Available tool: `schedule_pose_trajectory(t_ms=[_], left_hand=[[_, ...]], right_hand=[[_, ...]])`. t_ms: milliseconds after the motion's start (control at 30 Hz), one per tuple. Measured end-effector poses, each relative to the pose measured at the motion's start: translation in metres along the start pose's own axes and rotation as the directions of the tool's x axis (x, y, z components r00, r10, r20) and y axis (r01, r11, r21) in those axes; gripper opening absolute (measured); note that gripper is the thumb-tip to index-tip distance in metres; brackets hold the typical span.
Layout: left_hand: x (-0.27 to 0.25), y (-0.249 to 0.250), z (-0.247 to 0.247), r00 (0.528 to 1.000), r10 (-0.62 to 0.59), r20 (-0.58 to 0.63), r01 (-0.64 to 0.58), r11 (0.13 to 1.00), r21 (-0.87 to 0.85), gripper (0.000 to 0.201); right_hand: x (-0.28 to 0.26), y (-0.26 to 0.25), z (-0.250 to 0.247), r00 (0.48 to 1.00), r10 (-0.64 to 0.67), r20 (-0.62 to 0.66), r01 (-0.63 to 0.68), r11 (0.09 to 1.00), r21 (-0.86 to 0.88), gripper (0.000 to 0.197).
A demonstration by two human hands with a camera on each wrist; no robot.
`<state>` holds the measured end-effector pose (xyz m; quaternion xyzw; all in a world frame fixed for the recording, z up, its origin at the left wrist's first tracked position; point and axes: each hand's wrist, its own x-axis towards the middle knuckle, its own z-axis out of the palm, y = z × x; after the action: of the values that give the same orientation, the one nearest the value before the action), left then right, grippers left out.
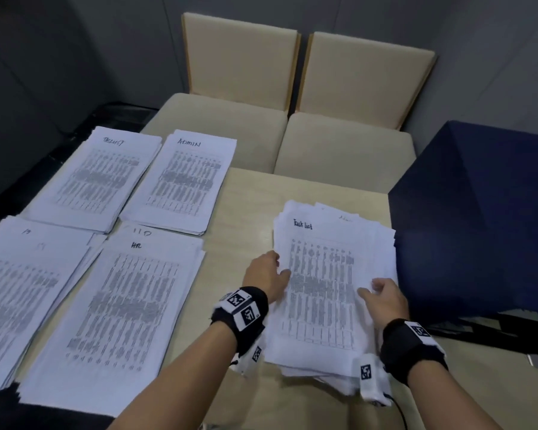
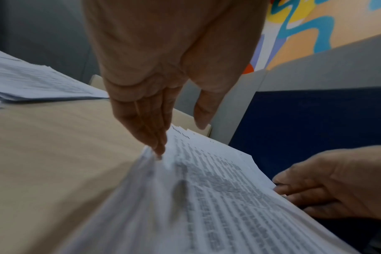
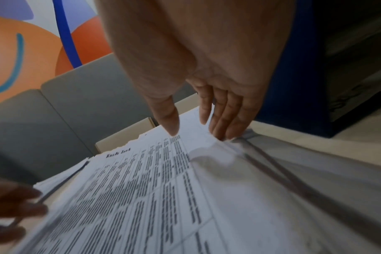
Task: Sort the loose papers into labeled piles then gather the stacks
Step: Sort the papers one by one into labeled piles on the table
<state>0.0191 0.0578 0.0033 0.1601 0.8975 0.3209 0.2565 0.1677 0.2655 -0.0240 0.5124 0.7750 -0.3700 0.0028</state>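
At nine o'clock we see four sorted piles (image 1: 112, 274) on the counter (image 1: 246, 218). At four o'clock our left hand (image 1: 266, 276) and right hand (image 1: 385, 297), fingers straight and relaxed, press the loose stack's (image 1: 323, 293) two side edges.

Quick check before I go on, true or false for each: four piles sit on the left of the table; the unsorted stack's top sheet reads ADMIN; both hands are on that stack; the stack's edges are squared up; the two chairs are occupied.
1. Four piles lie left of the unsorted stack: true, among them the ADMIN pile and the HR pile.
2. Top sheet reads ADMIN: false, it reads Task list.
3. Both hands on it: true, the left hand and the right hand touch its side edges.
4. Edges squared: false, sheets stick out unevenly.
5. Chairs occupied: false, both seats are bare.
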Motion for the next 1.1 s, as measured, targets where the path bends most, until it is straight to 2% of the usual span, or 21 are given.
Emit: schedule_pose_trajectory(t_ms=[67,167,267,333,433,500,567,633,700,767,833,900,1000,1100], left_hand=[[0.007,0.008,0.011,0.998,-0.07,-0.003,0.071,0.997,0.025,0.048],[0.011,0.013,0.023,0.99,-0.129,-0.055,0.128,0.992,-0.017,0.045],[0.011,0.006,0.027,0.97,-0.16,-0.184,0.157,0.987,-0.029,0.038],[0.012,-0.001,0.024,0.941,-0.198,-0.276,0.192,0.98,-0.048,0.033],[0.015,-0.009,0.018,0.933,-0.269,-0.241,0.25,0.962,-0.106,0.028],[0.015,-0.009,0.016,0.943,-0.272,-0.193,0.261,0.962,-0.084,0.019],[0.015,-0.01,0.015,0.959,-0.228,-0.17,0.227,0.974,-0.026,0.028],[0.017,-0.013,0.014,0.974,-0.163,-0.156,0.173,0.983,0.052,0.039],[0.021,-0.014,0.01,0.989,-0.088,-0.121,0.109,0.979,0.175,0.037],[0.02,-0.013,0.003,0.998,-0.023,-0.066,0.046,0.929,0.367,0.037],[0.015,-0.009,-0.008,0.995,0.064,-0.072,-0.015,0.841,0.54,0.046],[0.013,-0.009,-0.017,0.98,0.172,-0.102,-0.077,0.796,0.6,0.048],[0.013,-0.016,-0.024,0.957,0.279,-0.082,-0.211,0.859,0.466,0.039],[0.006,-0.024,-0.023,0.926,0.357,-0.12,-0.342,0.931,0.129,0.026]], right_hand=[[0.009,-0.002,-0.001,1.0,0.013,0.026,-0.017,0.991,0.13,0.044],[0.022,-0.003,0.002,0.999,-0.007,0.037,0.0,0.984,0.178,0.04],[0.028,0.0,0.004,0.997,-0.072,-0.001,0.071,0.98,0.185,0.022],[0.026,0.0,0.002,0.99,-0.136,-0.047,0.142,0.969,0.201,0.022],[0.018,0.008,0.0,0.977,-0.204,-0.059,0.211,0.963,0.168,0.042],[0.012,0.018,0.003,0.973,-0.215,-0.086,0.226,0.965,0.135,0.042],[0.005,0.021,0.001,0.964,-0.182,-0.193,0.212,0.966,0.147,0.028],[-0.003,0.021,-0.006,0.955,-0.12,-0.271,0.186,0.954,0.236,0.01],[-0.01,0.017,-0.014,0.953,-0.09,-0.29,0.179,0.938,0.297,0.012],[-0.012,0.016,-0.021,0.962,-0.04,-0.27,0.141,0.92,0.367,0.015],[-0.011,0.015,-0.021,0.977,0.055,-0.205,0.052,0.874,0.483,0.015],[-0.013,0.01,-0.018,0.985,0.092,-0.146,0.004,0.832,0.555,0.023],[-0.019,0.006,-0.01,0.988,0.138,-0.075,-0.059,0.765,0.641,0.033],[-0.021,0.002,-0.004,0.982,0.186,-0.017,-0.122,0.709,0.695,0.022]])
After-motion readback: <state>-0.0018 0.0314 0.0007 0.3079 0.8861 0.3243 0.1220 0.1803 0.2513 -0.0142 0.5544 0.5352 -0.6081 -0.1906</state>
